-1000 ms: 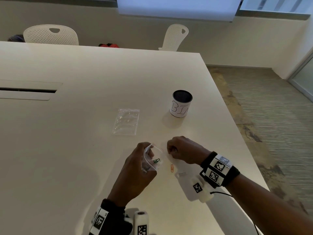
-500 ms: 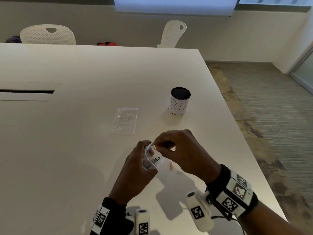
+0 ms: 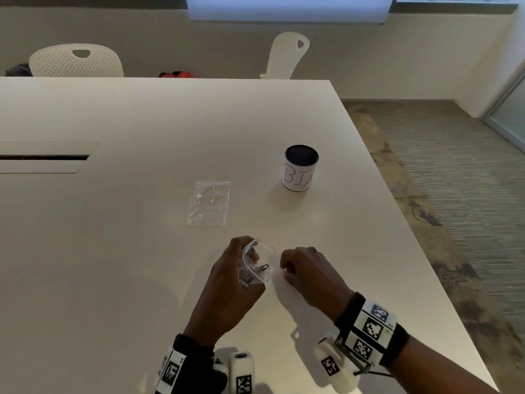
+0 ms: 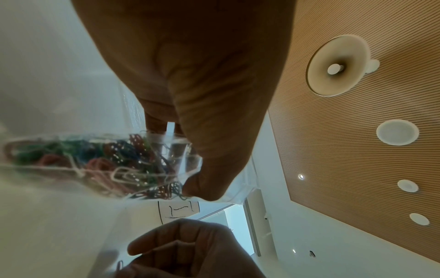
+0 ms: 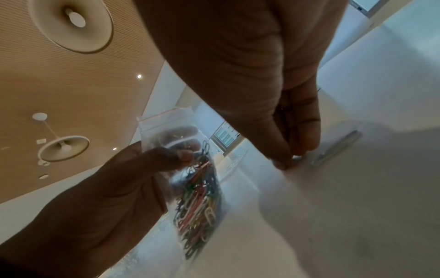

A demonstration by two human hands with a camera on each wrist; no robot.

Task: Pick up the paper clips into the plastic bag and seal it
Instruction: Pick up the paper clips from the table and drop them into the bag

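My left hand point(image 3: 250, 261) holds a clear plastic zip bag point(image 3: 264, 264) upright just above the table, its mouth open. Several coloured paper clips point(image 5: 200, 190) fill the bag's lower part point(image 4: 107, 163). My left thumb point(image 4: 214, 150) pinches the bag's wall. My right hand point(image 3: 287, 273) is just right of the bag, fingers curled down to the table. Its thumb and fingertips point(image 5: 290, 159) meet on a small pale paper clip there. One loose clip point(image 4: 120, 265) lies by the right hand's knuckles.
An empty clear bag point(image 3: 208, 203) lies flat farther back. A white cup marked BIN point(image 3: 301, 169) stands at the back right. The table's right edge point(image 3: 426, 265) runs close to my right arm. A cable slot point(image 3: 42, 157) is at far left.
Half a second ago my right hand was raised at the bag's mouth. It has now dropped to the table right of the bag, covering the orange clip's spot. The left hand kept the bag still.
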